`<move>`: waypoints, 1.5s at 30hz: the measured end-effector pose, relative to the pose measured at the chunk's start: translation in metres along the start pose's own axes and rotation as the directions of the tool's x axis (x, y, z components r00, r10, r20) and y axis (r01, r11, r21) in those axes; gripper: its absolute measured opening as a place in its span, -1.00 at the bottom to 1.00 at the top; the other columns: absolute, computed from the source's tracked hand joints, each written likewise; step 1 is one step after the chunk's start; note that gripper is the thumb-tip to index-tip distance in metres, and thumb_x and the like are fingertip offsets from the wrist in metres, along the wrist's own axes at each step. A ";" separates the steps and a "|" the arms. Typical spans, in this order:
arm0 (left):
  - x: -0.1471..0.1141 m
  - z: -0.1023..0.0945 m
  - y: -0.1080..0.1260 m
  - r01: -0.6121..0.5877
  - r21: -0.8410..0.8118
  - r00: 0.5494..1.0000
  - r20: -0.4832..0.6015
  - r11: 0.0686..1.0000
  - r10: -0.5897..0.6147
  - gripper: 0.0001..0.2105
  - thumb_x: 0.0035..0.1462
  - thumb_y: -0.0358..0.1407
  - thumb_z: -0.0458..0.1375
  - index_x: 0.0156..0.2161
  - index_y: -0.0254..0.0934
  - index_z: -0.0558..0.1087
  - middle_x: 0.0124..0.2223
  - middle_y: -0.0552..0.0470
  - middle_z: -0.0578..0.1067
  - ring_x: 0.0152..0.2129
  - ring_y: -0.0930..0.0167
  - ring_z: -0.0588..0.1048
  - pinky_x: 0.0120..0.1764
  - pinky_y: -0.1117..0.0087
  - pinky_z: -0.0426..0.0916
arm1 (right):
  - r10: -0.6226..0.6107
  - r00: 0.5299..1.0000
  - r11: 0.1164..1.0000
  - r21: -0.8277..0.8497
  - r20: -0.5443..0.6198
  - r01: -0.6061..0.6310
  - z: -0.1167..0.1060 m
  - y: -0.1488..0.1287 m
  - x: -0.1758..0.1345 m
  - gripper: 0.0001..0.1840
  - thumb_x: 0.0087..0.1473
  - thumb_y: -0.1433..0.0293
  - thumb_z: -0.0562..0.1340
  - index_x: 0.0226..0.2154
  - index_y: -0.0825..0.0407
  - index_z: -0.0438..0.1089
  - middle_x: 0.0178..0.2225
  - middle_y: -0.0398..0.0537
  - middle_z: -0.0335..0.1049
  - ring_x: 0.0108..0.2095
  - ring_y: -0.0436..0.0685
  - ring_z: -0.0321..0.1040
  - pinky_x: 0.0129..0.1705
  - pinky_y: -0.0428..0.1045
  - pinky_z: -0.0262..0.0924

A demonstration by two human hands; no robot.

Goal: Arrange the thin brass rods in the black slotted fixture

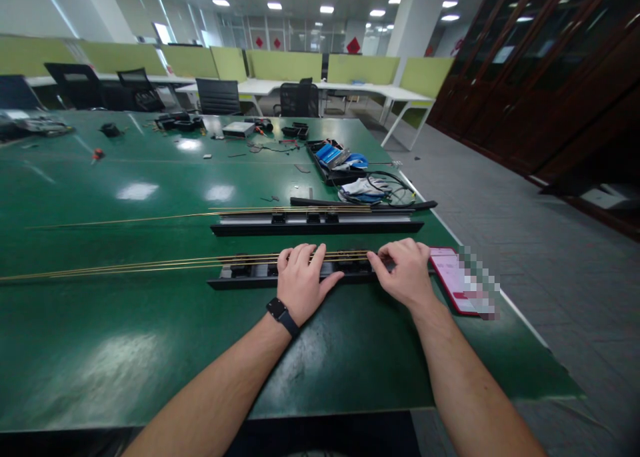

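A black rail [250,283] with dark blocks in its channel lies across the green table in front of me. Several thin brass-coloured rods [150,266] run along it and stick out far to the left. My left hand [303,280] lies over the rods and the middle of the rail, fingers spread and thumb stretched out along the near edge. At the rail's right end, my right hand [405,270] has its thumb and bent fingers closed around the rod ends. Its palm side hides that end of the rail. A black watch [283,315] is on my left wrist.
Behind lies a second rail [320,228] with more rods, and a dark strip [425,205] beyond it. A phone [457,280] in a red case is right of my right hand. Farther back are a black tray [330,164], white gloves [365,189] and a grey box [239,130].
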State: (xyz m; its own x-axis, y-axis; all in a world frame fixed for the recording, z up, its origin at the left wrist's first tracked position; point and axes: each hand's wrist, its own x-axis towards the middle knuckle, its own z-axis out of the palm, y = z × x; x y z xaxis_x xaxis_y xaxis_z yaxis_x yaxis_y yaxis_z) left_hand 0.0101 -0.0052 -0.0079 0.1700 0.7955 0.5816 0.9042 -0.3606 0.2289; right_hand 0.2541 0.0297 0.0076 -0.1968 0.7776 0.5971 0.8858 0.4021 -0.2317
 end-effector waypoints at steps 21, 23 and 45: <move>0.000 0.001 -0.001 0.002 -0.007 1.000 0.005 1.000 -0.002 -0.47 0.27 0.06 0.23 0.19 -0.23 0.46 0.12 -0.19 0.56 0.12 0.12 0.47 0.17 0.02 0.16 | -0.022 1.000 1.000 0.015 0.022 0.022 0.003 0.003 -0.001 -0.63 0.28 0.13 0.22 -0.47 -0.02 0.37 -0.43 -0.09 0.47 -0.24 0.17 0.30 -0.05 0.16 -0.08; 0.000 0.001 0.000 0.000 -0.007 1.000 0.006 1.000 0.000 -0.47 0.26 0.06 0.24 0.19 -0.23 0.46 0.13 -0.19 0.56 0.12 0.12 0.46 0.18 0.02 0.16 | -0.021 0.999 1.000 0.010 0.027 0.021 0.003 0.003 -0.001 -0.63 0.28 0.13 0.21 -0.48 -0.01 0.37 -0.45 -0.09 0.46 -0.25 0.17 0.29 -0.06 0.16 -0.08; 0.000 -0.001 0.000 0.001 0.000 1.000 0.016 1.000 -0.001 -0.47 0.27 0.06 0.23 0.18 -0.25 0.47 0.12 -0.20 0.56 0.12 0.12 0.46 0.17 0.04 0.16 | -0.007 1.000 1.000 -0.003 0.030 0.007 0.001 0.003 -0.001 -0.64 0.25 0.13 0.23 -0.49 -0.02 0.36 -0.47 -0.09 0.43 -0.27 0.17 0.27 -0.08 0.14 -0.08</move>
State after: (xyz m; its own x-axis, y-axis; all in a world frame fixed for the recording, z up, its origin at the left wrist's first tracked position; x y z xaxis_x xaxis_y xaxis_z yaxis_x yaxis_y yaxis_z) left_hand 0.0100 -0.0056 -0.0072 0.1756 0.8038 0.5684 0.9044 -0.3598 0.2295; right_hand 0.2567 0.0308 0.0059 -0.2153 0.7890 0.5755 0.8857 0.4059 -0.2252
